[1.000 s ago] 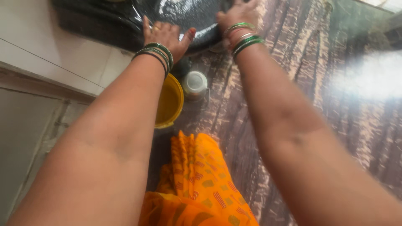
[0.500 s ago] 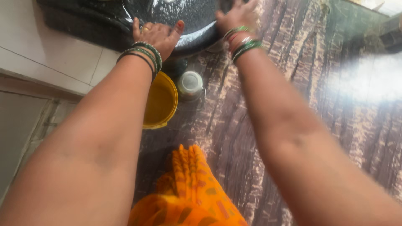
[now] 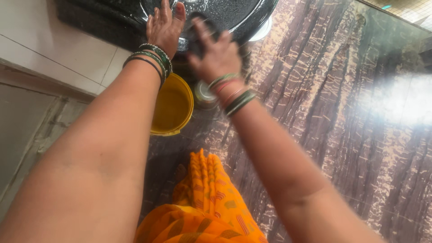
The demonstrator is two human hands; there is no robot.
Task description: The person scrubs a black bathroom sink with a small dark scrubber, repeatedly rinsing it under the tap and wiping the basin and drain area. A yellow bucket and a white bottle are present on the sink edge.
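Observation:
A large black speckled pan (image 3: 234,13) lies at the top of the view. My left hand (image 3: 163,29), with dark and green bangles on the wrist, rests over the pan's near left rim, fingers stretched onto it. My right hand (image 3: 216,56), also with bangles, is blurred; its fingers curl around a dark handle-like part (image 3: 196,24) at the pan's near edge. Both forearms reach forward from the bottom of the view.
A yellow container (image 3: 173,108) with yellowish contents stands under my left wrist. A small white-lidded jar (image 3: 204,92) is beside it, partly behind my right wrist. Orange patterned cloth (image 3: 207,198) hangs below. A glossy brown streaked surface (image 3: 337,112) fills the right; pale tiles (image 3: 54,49) lie left.
My right hand has moved left from the pan's right side to its near edge, close to my left hand. The left hand has stayed on the rim. The view has drawn closer.

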